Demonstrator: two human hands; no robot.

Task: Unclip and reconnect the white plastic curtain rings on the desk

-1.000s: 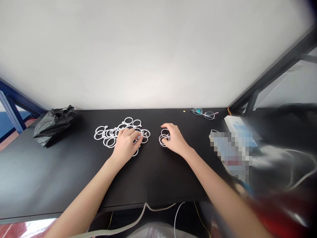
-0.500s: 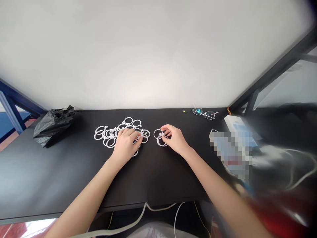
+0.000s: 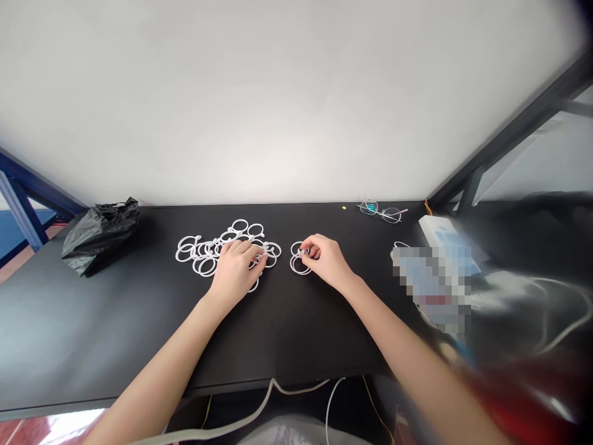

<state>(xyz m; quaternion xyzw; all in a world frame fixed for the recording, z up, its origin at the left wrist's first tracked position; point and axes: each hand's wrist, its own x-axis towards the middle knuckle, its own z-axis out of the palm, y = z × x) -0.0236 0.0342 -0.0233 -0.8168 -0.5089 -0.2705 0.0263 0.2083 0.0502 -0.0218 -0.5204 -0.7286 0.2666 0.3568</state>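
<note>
Several white curtain rings (image 3: 205,266), each a thin hoop with a small knob, lie in a loose, overlapping pile on the black table (image 3: 287,334). Over the right part of that pile rests my left hand (image 3: 238,266), its fingers curled and its thumb and forefinger closed at a ring; the palm hides some hoops. To the right, apart from the pile, is a smaller group of white curtain rings (image 3: 300,266). My right hand (image 3: 324,259) pinches this group at its knobs between thumb and forefinger, with the hoops on the tabletop.
A crumpled black plastic bag (image 3: 102,232) sits at the far left. Eyeglasses (image 3: 391,215) lie near the wall, beside a tiny yellow bit (image 3: 344,207). On the right are a white box (image 3: 445,238) and a blurred-out item (image 3: 428,287). Cables (image 3: 259,411) hang below the front edge.
My right thumb and forefinger have closed on the knobs of the small group, and its hoops have shifted slightly. My left hand has barely moved.
</note>
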